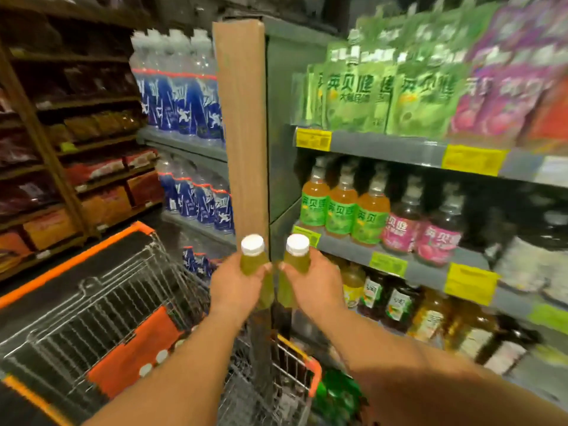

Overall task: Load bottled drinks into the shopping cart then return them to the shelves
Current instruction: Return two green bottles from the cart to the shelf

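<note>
Now holding two bottles, one per hand, raised side by side above the shopping cart (295, 361) and just in front of the brown shelf post (242, 124). Left hand (235, 287) wrapped round the left bottle (252, 259) at mid-body; fingers curled on it, thumb tip showing on the inner side. Right hand (316, 284) same on the right bottle (295, 258), fingers curled round the body. Bottles close together, prob. not touching (narrow gap visible btw them).

Gripped low on the body, caps up and upright: likely for a steady carry and an easy set-down, w/ necks left free. Held near the shelf row of like drinks (344, 207), so could be heading to cart or back to shelf; can't tell which from this alone.

Look of the bottles: clear plastic, yellow-green liquid, white ribbed screw caps, label area mostly hidden under the fingers. Lower parts visible below the hands, greenish. Similar green-labelled bottles stand on the mid shelf to the right, beside pink-labelled ones (421, 232). White caps (153, 362) also visible down in the cart, so prob. some bottles loaded already.
</note>
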`<state>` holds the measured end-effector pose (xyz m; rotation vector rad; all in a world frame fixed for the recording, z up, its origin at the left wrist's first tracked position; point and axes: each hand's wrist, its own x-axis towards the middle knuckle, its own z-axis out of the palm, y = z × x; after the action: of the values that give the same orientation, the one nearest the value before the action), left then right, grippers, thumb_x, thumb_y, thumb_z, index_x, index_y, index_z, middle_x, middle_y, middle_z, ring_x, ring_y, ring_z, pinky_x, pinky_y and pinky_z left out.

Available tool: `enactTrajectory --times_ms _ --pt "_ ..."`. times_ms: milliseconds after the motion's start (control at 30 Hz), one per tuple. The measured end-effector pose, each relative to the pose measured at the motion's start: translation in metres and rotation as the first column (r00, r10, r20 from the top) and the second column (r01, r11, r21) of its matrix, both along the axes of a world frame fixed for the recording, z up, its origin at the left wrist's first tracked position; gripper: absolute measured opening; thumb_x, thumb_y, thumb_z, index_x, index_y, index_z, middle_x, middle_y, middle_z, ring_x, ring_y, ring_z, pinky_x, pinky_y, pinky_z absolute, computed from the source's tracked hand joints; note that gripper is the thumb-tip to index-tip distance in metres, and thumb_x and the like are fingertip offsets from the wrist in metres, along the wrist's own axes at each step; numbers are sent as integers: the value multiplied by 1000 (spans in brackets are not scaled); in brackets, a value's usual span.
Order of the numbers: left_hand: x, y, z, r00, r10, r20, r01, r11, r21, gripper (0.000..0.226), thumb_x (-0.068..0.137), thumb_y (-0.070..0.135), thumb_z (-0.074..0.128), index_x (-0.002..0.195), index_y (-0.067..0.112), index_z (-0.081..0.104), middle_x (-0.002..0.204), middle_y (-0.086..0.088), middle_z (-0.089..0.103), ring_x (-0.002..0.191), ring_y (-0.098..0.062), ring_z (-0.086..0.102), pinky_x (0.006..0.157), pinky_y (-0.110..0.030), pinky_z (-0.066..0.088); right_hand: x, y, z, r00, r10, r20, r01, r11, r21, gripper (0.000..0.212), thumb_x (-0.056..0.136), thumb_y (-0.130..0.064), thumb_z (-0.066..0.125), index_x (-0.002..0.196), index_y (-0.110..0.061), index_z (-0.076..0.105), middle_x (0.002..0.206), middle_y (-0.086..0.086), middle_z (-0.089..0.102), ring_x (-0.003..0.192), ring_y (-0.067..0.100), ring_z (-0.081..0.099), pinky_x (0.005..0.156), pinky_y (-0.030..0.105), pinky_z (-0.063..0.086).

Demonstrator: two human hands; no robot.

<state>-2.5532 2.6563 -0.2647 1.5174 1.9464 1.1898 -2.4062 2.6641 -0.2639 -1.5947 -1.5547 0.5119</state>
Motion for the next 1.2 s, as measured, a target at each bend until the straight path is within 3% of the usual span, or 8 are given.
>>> enactTrajectory --times_ms 167,333,467,667,933,1033,1100,1200 --pt "88 -17 31 987 -159 5 158 985 75 31 79 43 76 100 20 70 96 -2 74 94 -26 67 66 -26 40 93 -46 31 988 -146 41 146 989 16 40 82 -47 70 110 -19 64 105 6 71 100 27 64 80 33 50" --pt "166 -35 59 926 -378 -5 377 922 87 31 78 42 77 98 19 72 94 -2 74 92 -24 67 80 -33 52 166 -104 60 937 -344 64 341 938 56 39 82 -46 69 112 -22 65 105 5 71 99 26 65 80 29 49" --pt "223 -63 81 840 -538 -66 542 833 112 25 78 46 77 86 24 68 77 10 67 71 -11 61 63 -22 44 217 -159 82 862 -504 59 501 864 60 35 83 -47 67 107 -20 67 102 6 71 98 27 64 83 35 52" --pt "300 -126 105 648 -760 -55 760 640 113 32 76 46 78 98 23 73 89 7 74 85 -15 70 80 -33 57 275 -258 101 716 -698 23 695 715 75 38 83 -51 68 107 -21 65 100 0 70 88 18 63 74 30 51" --pt "412 -245 141 394 -905 -161 917 375 136 32 79 52 74 96 25 72 90 6 73 80 -12 66 73 -25 51 351 -407 128 496 -869 -10 861 490 136 40 86 -48 65 110 -17 67 104 7 70 96 27 64 75 32 49" --pt "463 -299 150 279 -952 -128 957 265 114 21 79 49 75 83 29 69 87 5 73 81 -16 68 79 -35 57 389 -472 137 395 -919 -9 912 390 129 42 88 -55 59 96 -16 69 93 8 70 88 28 65 68 32 48" --pt "498 -335 155 237 -962 -136 969 223 109 27 78 51 75 84 25 70 86 1 73 84 -22 69 79 -36 56 416 -512 140 353 -935 8 927 351 132 41 85 -55 63 100 -17 69 98 7 71 91 28 64 67 30 45" --pt "551 -389 159 201 -958 -203 976 178 125 32 78 54 73 73 23 64 71 5 62 79 -23 63 63 -30 44 458 -571 145 303 -952 34 945 305 119 48 82 -59 63 108 -18 66 103 6 69 94 28 63 71 33 48"
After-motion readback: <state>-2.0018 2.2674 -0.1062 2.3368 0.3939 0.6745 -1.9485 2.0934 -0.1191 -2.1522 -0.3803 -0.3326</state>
